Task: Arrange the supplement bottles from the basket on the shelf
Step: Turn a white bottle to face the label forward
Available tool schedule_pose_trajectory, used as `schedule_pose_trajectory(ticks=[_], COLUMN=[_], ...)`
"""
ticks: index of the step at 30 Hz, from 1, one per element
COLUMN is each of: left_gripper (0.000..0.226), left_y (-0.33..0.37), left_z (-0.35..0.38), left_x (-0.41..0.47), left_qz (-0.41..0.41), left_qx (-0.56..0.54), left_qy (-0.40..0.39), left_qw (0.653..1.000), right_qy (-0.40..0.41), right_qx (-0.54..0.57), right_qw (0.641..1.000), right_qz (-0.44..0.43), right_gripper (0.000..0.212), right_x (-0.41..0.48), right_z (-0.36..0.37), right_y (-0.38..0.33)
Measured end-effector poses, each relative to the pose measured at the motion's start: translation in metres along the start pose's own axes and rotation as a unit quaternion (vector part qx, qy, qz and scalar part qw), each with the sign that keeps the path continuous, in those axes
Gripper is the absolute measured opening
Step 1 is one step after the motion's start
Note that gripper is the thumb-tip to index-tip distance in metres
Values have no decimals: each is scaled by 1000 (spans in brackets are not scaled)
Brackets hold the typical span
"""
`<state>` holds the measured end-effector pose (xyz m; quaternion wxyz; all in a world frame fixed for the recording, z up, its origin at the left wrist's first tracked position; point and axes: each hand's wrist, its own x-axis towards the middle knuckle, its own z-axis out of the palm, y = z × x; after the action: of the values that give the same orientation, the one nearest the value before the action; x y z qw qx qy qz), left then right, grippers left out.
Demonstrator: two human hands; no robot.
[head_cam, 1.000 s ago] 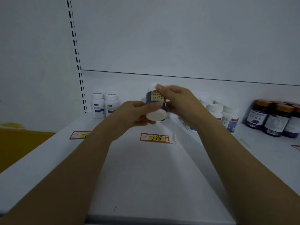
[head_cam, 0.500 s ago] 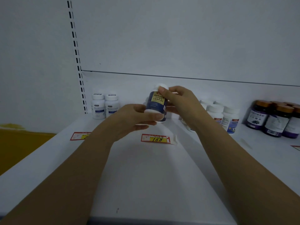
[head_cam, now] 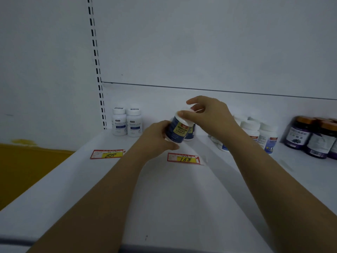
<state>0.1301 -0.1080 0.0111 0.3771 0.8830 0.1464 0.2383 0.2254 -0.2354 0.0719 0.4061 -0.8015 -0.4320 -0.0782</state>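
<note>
Both hands grip bottle (head_cam: 179, 130) | now tilted (cap rightward) | lower than before

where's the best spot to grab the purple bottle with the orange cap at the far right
Take the purple bottle around its round body below the orange cap, coming from the front. It stands upright with bottles close beside and behind it, so only the front and top are free for the fingers.

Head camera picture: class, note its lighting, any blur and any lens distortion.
Head view: dim, bluish light; arm shadows fall on the shelf; the slotted upright bows from the wide lens; the dark jars at the right edge look soft; the "168" price tag reads clearly.
</note>
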Motion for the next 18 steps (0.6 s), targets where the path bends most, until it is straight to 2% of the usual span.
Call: schedule_pose_trajectory(ticks=[4, 6, 9, 12, 14, 18], left_gripper=[61, 70, 100, 124, 129, 128], left_y=[-5, -5, -6, -10, -13, -16], left_z=[3, 6, 13, 15, 16, 18], left_x=[-1, -3, -5, -7, -9, -9], left_qz=[-14, -40, -87, -104, -98, -91], left_qx=[43, 71, 116, 237, 287, 306], left_qy=[7, -16, -76, -151, -178, -190], left_qw=[999, 997, 986, 954, 936, 929], right_qy=[-49, -58, -70, -96, -111, -111], right_qx=[-83, -95, -112, -168, -195, -209], right_qw=[995, 993, 990, 979, 973, 970], right_qz=[-16, -28, -44, -58, -59, -57], right_gripper=[43, 40, 40, 42, 44, 45], right_x=[21, 36, 57, 70, 73, 73], right_z=[1, 2, 12, 29, 39, 54], right_y=[-11, -16, -18, -12, -5, 6])
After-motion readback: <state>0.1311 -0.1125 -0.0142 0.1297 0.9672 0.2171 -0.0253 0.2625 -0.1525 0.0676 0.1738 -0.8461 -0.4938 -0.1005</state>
